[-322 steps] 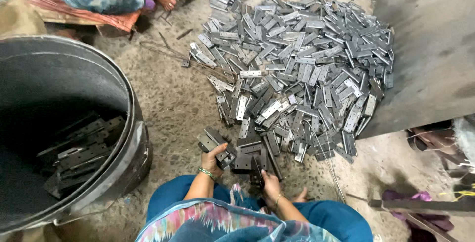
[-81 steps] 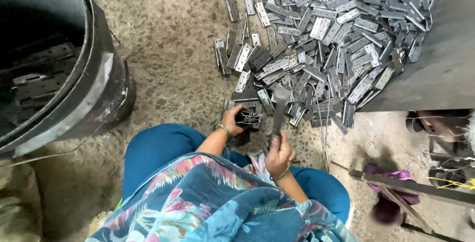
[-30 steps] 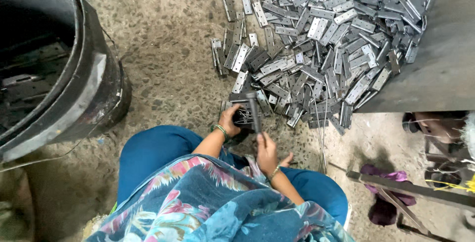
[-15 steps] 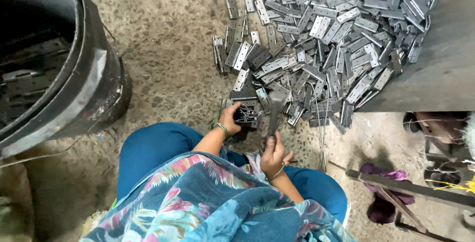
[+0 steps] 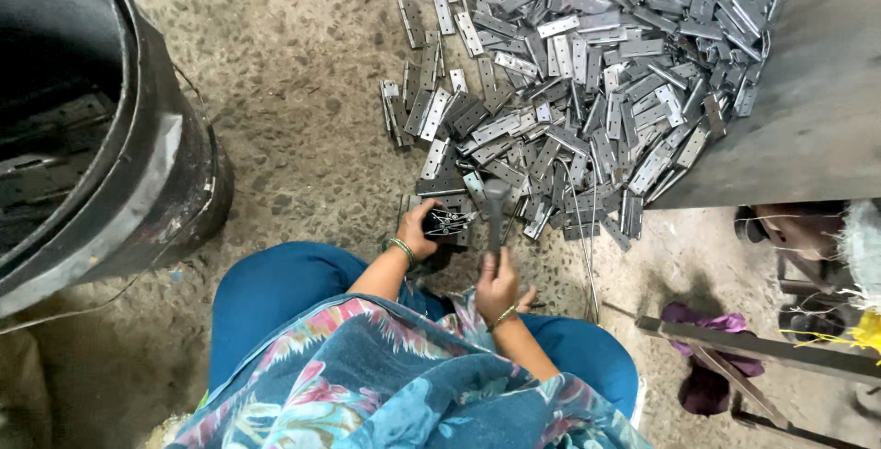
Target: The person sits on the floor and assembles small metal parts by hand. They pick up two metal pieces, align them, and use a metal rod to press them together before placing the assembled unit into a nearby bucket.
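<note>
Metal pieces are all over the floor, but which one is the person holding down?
The dark metal piece under the left hand, at the pile's near edge. The others lie loose; this one is gripped, with the hammer in the right hand raised just beside it.

Hinges: dull silver-grey metal
Hammer: dark grey
Drum: black, worn pale at the rim
Floor: speckled grey-brown concrete
Trousers: plain blue
Top: teal, patterned with pink and cream flowers
Cloth: purple
</note>
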